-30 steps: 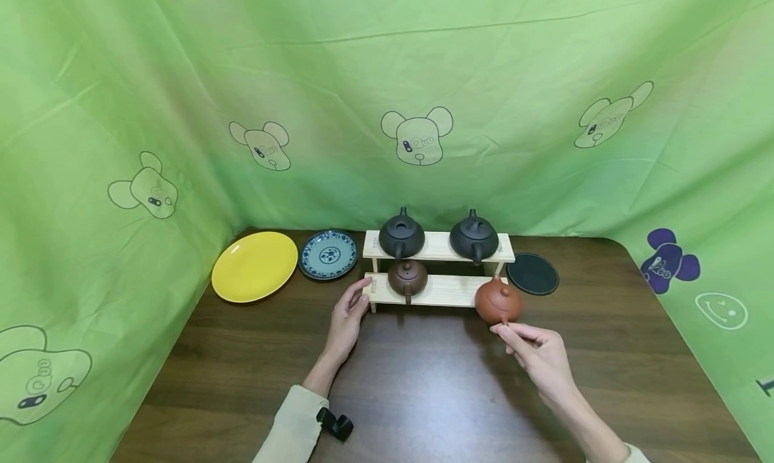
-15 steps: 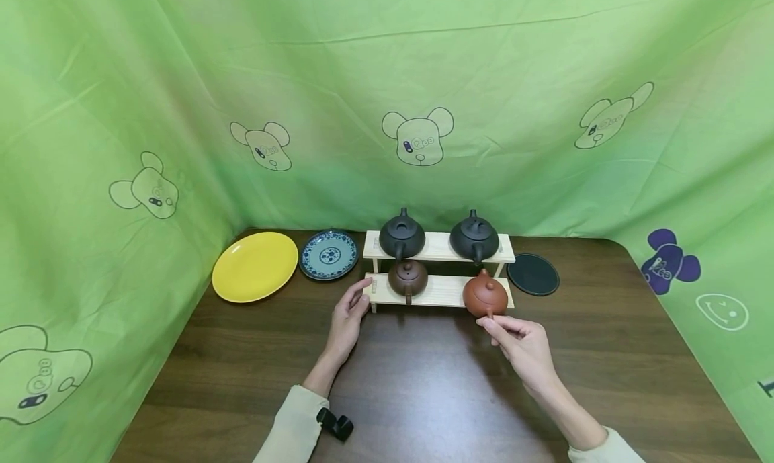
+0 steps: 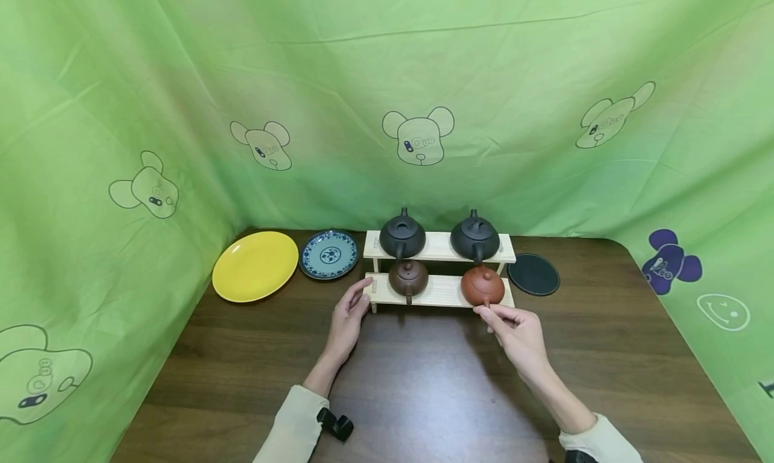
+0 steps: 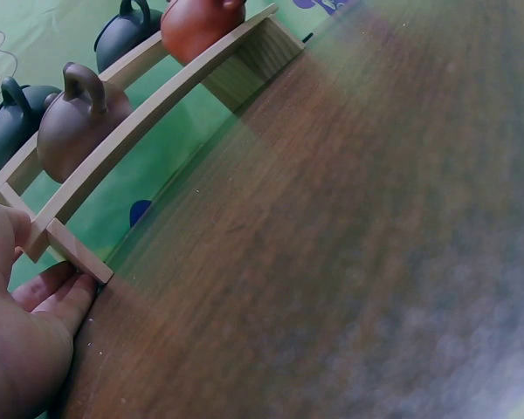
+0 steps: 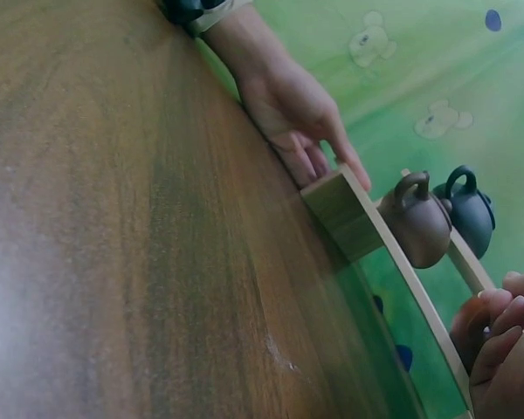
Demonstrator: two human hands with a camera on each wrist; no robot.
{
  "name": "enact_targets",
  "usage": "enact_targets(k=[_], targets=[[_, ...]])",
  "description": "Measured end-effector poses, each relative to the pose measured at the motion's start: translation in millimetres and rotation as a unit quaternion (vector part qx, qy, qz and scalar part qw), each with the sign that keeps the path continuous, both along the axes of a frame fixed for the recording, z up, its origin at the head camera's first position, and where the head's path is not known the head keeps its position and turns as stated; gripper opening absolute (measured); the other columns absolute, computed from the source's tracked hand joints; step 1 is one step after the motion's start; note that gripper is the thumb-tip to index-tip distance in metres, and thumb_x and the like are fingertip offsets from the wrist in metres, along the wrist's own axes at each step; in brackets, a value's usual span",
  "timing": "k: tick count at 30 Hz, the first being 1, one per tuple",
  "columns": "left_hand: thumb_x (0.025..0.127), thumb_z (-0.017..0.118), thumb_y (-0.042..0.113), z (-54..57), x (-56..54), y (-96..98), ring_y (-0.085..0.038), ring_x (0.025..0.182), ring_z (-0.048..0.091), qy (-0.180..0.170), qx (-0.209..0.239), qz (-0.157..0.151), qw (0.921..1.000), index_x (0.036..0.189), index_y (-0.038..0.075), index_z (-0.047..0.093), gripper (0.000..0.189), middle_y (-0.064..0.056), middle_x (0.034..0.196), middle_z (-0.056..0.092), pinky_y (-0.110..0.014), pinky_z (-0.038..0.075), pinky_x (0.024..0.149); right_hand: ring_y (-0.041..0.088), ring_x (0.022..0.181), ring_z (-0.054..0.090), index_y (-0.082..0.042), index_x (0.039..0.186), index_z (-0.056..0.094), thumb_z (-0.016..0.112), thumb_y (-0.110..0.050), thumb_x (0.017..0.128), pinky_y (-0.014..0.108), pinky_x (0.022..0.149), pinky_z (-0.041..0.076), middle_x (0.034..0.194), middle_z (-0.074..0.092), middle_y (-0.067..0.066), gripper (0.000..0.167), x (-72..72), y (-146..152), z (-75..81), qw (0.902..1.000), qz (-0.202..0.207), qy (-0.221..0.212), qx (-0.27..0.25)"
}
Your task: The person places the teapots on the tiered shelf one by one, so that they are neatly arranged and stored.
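My right hand (image 3: 521,339) pinches the handle of a reddish-brown clay teapot (image 3: 482,285), which sits at the right of the lower tier of a two-tier wooden rack (image 3: 444,289). In the right wrist view the fingers (image 5: 498,345) largely hide that pot. At the rack's left end, my left hand (image 3: 346,322) holds the lower tier, with fingers (image 4: 57,292) against its leg. A dark brown teapot (image 3: 408,279) stands on the lower tier's left part. Two black teapots, one left (image 3: 402,236) and one right (image 3: 475,238), occupy the upper tier, handles toward me.
Left of the rack lie a blue patterned plate (image 3: 329,255) and a larger yellow plate (image 3: 255,267). A round black coaster-like disc (image 3: 533,275) lies to its right. Green cloth (image 3: 338,80) closes off the back and sides of the wooden table (image 3: 242,382).
My right hand has carried the reddish-brown teapot left and back, from the rack's front right corner onto the lower tier. The left hand has stayed at the rack's left end.
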State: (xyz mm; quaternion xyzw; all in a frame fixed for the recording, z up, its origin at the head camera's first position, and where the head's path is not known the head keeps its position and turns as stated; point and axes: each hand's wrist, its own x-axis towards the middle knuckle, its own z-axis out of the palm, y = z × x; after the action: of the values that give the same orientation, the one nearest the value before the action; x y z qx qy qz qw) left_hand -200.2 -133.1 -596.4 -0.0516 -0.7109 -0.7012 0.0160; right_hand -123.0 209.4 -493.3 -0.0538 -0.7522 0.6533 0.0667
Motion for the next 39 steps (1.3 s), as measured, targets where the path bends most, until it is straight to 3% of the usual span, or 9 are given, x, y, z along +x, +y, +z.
enact_targets(k=[10,27,30,33,37,39], targets=[[0.116,0.062,0.027,-2.6,-0.8,-1.3,-0.028,0.156,0.049,0.010,-0.001,-0.001,1.0000,0.154,0.025,0.065,0.039,0.000,0.165,0.057,-0.026,0.049,0.114,0.002,0.051,0.044,0.013,0.104,0.079,0.082,-0.009,0.102,0.017,0.046,0.031,0.066,0.061,-0.005,0.022,-5.8,-4,2.7,0.9998,-0.005,-0.010,-0.015],[0.116,0.061,0.024,0.5,1.9,-1.1,-0.023,0.155,0.050,0.000,0.017,-0.005,0.9998,0.154,0.024,0.066,0.038,0.002,0.164,0.058,-0.027,0.049,0.115,0.004,0.053,0.049,0.016,0.112,0.077,0.080,-0.009,0.103,0.017,0.048,0.039,0.070,0.067,-0.003,0.026,-11.1,1,-0.2,0.9992,0.019,-0.013,-0.033],[0.116,0.061,0.025,5.8,6.0,1.7,-0.023,0.153,0.051,0.019,0.028,-0.004,0.9994,0.152,0.020,0.067,0.037,-0.001,0.163,0.059,-0.027,0.052,0.113,0.004,0.052,0.050,0.016,0.111,0.077,0.080,-0.006,0.102,0.017,0.048,0.040,0.070,0.067,-0.002,0.023,-8.3,4,0.1,0.9989,0.022,-0.008,-0.040],[0.116,0.059,0.020,25.8,15.2,6.7,-0.032,0.155,0.049,0.037,0.030,0.004,0.9989,0.153,0.008,0.065,0.039,-0.012,0.163,0.059,-0.029,0.053,0.113,0.004,0.053,0.050,0.012,0.109,0.079,0.079,-0.004,0.102,0.017,0.047,0.041,0.070,0.067,-0.003,0.018,-6.0,9,0.0,0.9989,0.023,0.001,-0.041],[0.117,0.053,0.008,55.6,26.2,14.5,-0.038,0.159,0.041,0.011,0.036,0.017,0.9992,0.155,-0.004,0.058,0.041,-0.021,0.167,0.052,-0.030,0.050,0.115,0.004,0.053,0.050,0.008,0.105,0.080,0.079,-0.003,0.102,0.019,0.047,0.040,0.069,0.064,-0.005,0.012,-3.0,18,-0.1,0.9993,0.015,0.011,-0.031],[0.116,0.051,0.003,61.1,27.7,16.4,-0.036,0.159,0.041,-0.007,0.042,0.021,0.9989,0.156,-0.005,0.057,0.041,-0.021,0.168,0.050,-0.027,0.049,0.114,0.004,0.053,0.049,0.009,0.104,0.080,0.079,-0.003,0.102,0.020,0.046,0.039,0.068,0.063,-0.005,0.012,-0.5,24,-0.7,0.9995,0.009,0.014,-0.028]])
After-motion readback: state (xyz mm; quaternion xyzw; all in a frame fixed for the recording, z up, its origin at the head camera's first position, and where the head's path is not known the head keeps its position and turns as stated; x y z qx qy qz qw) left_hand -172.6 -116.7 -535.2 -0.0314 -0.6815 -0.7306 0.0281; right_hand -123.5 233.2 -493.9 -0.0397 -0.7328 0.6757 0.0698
